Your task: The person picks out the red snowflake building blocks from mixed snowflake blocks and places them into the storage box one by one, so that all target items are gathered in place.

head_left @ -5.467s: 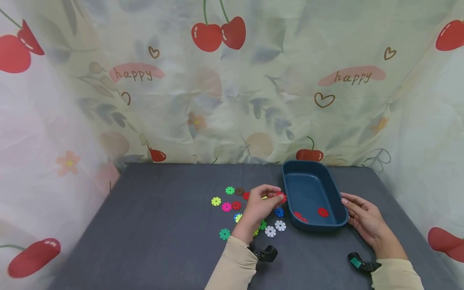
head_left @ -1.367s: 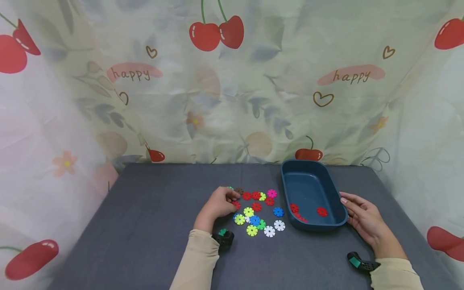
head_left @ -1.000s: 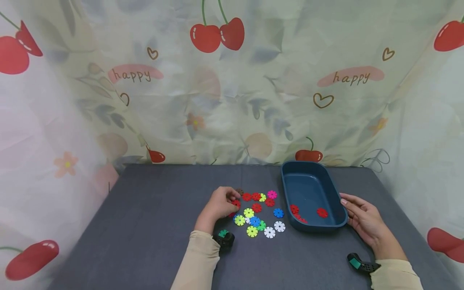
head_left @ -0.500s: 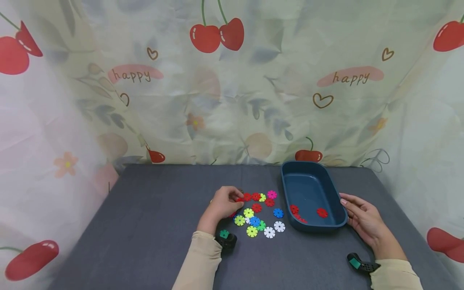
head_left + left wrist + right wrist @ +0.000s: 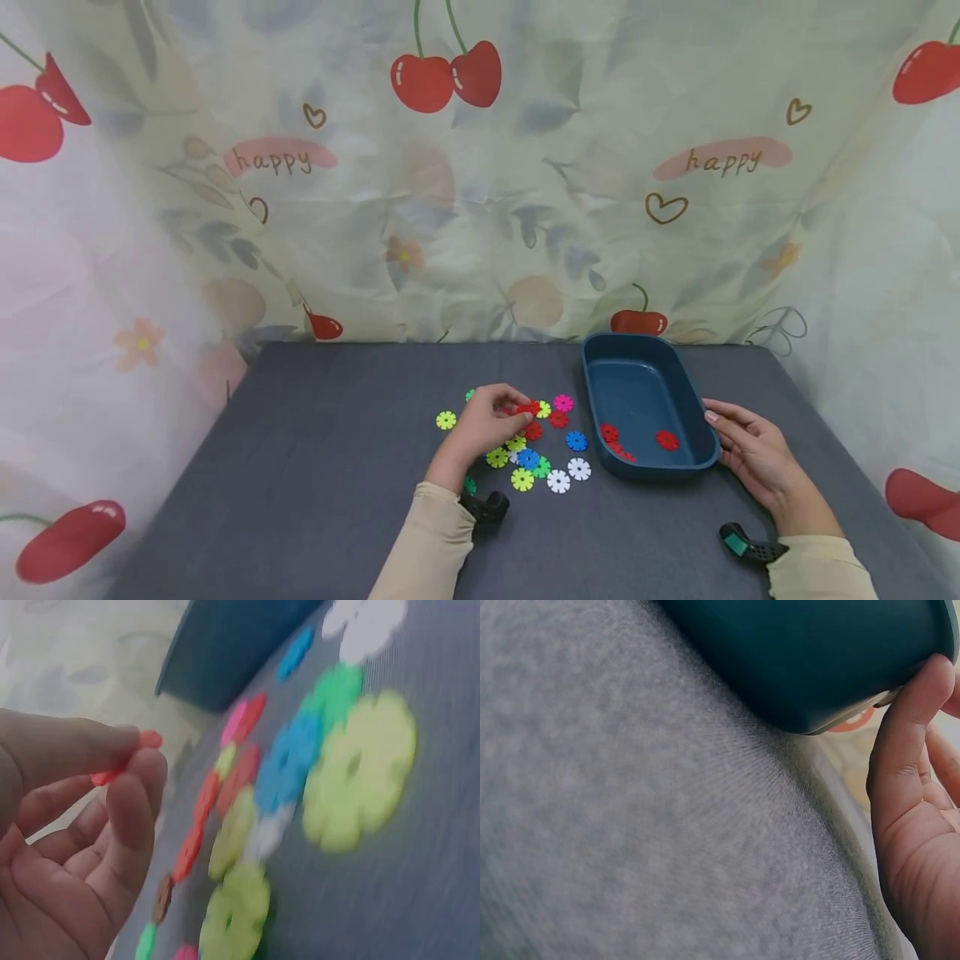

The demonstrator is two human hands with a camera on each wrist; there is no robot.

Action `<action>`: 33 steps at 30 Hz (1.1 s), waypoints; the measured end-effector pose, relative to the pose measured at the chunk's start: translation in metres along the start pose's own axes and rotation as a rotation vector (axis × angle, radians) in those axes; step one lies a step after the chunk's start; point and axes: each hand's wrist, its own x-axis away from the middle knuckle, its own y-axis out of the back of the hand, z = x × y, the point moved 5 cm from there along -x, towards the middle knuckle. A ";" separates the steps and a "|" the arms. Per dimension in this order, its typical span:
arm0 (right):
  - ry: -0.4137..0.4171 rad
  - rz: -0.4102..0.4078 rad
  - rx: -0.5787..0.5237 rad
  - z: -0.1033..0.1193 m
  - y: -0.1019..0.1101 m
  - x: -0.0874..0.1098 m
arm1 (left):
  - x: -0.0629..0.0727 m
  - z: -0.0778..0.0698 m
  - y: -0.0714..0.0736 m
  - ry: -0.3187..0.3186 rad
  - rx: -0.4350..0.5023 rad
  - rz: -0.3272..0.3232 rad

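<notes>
In the head view my left hand (image 5: 486, 421) is over the scattered plastic snowflake discs. Its thumb and fingers pinch a red snowflake disc, whose red edge (image 5: 151, 739) sticks out at the fingertips in the left wrist view; most of it is hidden. Other red discs (image 5: 558, 418) lie close by on the cloth. At the right stands a dark blue bin (image 5: 648, 473) with several red discs (image 5: 667, 440) inside at its near end. My right hand (image 5: 761, 454) touches the bin's right side near the rim with thumb and fingertips, its fingers fairly straight.
Yellow (image 5: 522, 479), blue (image 5: 577, 441), white (image 5: 558, 481), green (image 5: 541, 467) and pink (image 5: 563, 403) discs lie left of the bin, some overlapping. Dark grey cloth (image 5: 337, 467) covers the table. A printed curtain (image 5: 480, 208) hangs behind and at both sides.
A red disc that my left hand held beside the bin earlier now seems to lie inside. That hand went left, took hold of another red disc and has moved back rightward. My right hand stays put.
</notes>
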 end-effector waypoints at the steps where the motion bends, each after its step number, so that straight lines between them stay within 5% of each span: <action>1: 0.001 -0.001 0.005 0.000 0.000 0.000 | 0.000 -0.001 -0.003 -0.001 0.030 0.004; 8: -0.002 -0.011 0.025 0.001 -0.001 0.000 | -0.003 -0.012 -0.030 0.027 0.304 0.002; 12: 0.003 -0.005 0.014 0.002 -0.002 0.000 | -0.004 -0.018 -0.045 0.040 0.381 0.017; 22: 0.005 -0.013 -0.004 0.000 -0.001 0.001 | -0.003 -0.027 -0.076 0.058 0.449 0.094; 33: 0.003 -0.009 -0.006 0.001 -0.002 0.001 | -0.001 -0.029 -0.081 0.027 0.420 0.129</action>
